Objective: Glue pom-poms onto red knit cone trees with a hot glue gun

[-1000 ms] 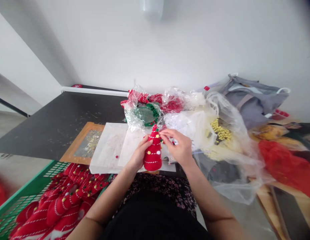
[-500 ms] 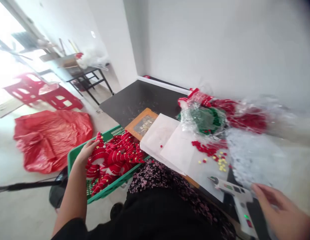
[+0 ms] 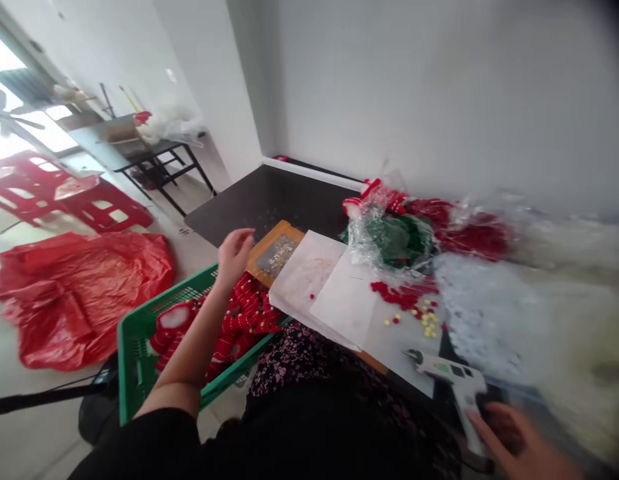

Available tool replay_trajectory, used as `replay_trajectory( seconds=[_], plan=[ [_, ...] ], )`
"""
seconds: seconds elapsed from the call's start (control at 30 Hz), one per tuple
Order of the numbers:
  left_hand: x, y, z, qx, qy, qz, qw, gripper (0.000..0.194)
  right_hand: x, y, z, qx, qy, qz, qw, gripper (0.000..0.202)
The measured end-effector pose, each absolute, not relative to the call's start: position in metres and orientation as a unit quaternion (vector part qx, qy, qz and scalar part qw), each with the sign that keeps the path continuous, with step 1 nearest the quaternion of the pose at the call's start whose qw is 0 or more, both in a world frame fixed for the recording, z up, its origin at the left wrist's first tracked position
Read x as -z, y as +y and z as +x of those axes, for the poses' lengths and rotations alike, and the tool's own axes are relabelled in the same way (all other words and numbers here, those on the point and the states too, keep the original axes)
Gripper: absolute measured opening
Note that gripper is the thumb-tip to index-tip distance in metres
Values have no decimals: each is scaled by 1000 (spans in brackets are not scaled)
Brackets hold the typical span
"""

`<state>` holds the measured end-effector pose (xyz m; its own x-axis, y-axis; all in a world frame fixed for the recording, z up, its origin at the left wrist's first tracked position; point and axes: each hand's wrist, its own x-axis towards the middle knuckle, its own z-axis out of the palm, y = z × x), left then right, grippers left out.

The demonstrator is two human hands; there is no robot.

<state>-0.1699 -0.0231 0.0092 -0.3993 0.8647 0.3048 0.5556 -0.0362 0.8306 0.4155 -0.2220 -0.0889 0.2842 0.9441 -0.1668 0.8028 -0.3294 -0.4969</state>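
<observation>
My left hand is raised over the rim of a green plastic basket, beside the orange wooden frame. Its fingers stretch out and I see nothing in them. The basket holds red knitted pieces with white stitching and small coloured dots. On the right, my right hand is at the handle of a white glue gun on the table. Its fingers are apart and curved, and a fingertip appears to touch the handle. Small red pompoms and yellow pompoms lie beyond the nozzle.
White sheets and the orange frame lie on the dark table. Clear plastic bags with green and red material stand against the wall. A red plastic sheet and red stools are on the floor to the left.
My left hand has left the red knitted pieces in the basket and moved up and right towards the orange frame. My right hand has come down beside the glue gun's handle. The view has shifted slightly.
</observation>
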Motion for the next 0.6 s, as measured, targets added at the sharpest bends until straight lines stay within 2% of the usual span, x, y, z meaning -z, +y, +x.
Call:
replay_trajectory(
  seconds=[0.1,0.17,0.3,0.37,0.47,0.6],
  plan=[
    [-32,19,-74,-470,523,639,310,25,69,-221,391,-265,-528,-791,157,60],
    [-37,43,-25,-445,448,690,355,24,60,-218,375,-245,-525,-797,171,61],
    [-25,89,48,-393,371,762,358,26,55,-211,357,-231,-512,-805,192,50],
    [-16,110,76,-302,360,811,348,29,55,-208,355,-232,-502,-808,204,46],
    [-8,135,108,-180,412,852,268,31,57,-207,352,-240,-490,-809,220,41],
    [-6,157,121,-163,499,826,205,48,61,-209,349,-244,-473,-810,247,40]
  ],
)
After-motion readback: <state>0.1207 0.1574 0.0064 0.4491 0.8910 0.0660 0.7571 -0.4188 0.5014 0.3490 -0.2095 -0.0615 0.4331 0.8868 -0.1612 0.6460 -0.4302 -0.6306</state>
